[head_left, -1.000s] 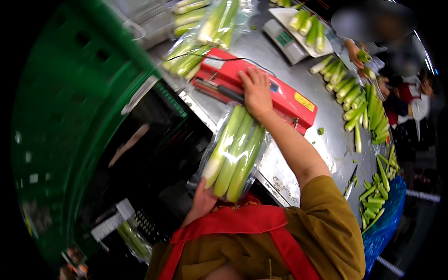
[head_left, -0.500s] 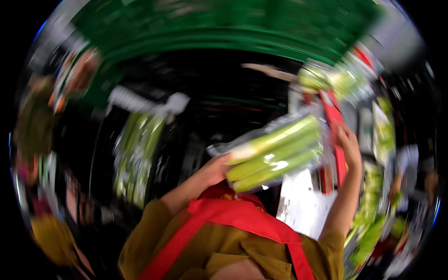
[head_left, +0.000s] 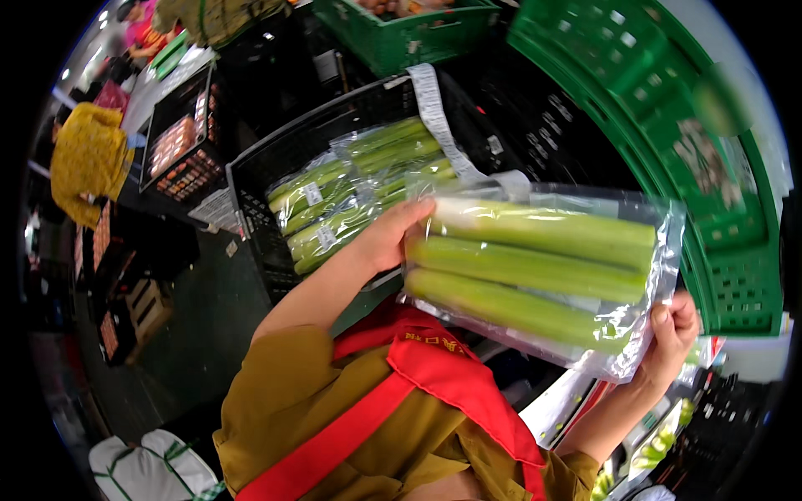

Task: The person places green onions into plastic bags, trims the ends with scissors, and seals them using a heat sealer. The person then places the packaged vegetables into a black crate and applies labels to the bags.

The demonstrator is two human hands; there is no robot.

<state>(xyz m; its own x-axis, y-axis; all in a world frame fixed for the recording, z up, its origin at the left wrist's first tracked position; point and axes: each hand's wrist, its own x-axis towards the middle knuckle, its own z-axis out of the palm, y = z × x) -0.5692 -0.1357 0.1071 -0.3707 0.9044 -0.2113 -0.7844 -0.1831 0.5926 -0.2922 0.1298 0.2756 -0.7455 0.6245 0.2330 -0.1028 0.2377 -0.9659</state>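
Observation:
A clear plastic bag of thick green vegetable stalks (head_left: 535,267), paler at the left end, is held up in front of my chest. My left hand (head_left: 397,234) grips its left end, thumb on top. At the lower right corner my right hand (head_left: 672,338) pinches the plastic edge between thumb and bent fingers. Just beyond my left hand is a black crate (head_left: 326,118) with several similar bagged stalks (head_left: 326,213) lying in it, some with small white labels. A long white paper strip (head_left: 434,113) hangs over its far right side.
Large green perforated crates (head_left: 614,75) stand at the right. Another green crate (head_left: 418,42) sits at the far side. On the left are a black crate (head_left: 171,179) of brownish goods and a person in a yellow top (head_left: 92,159). A white work surface (head_left: 555,409) lies by my right forearm.
My view has swung left toward the black crate. The bag has come away from the red strip at the work surface, and my right hand has moved onto its lower right corner.

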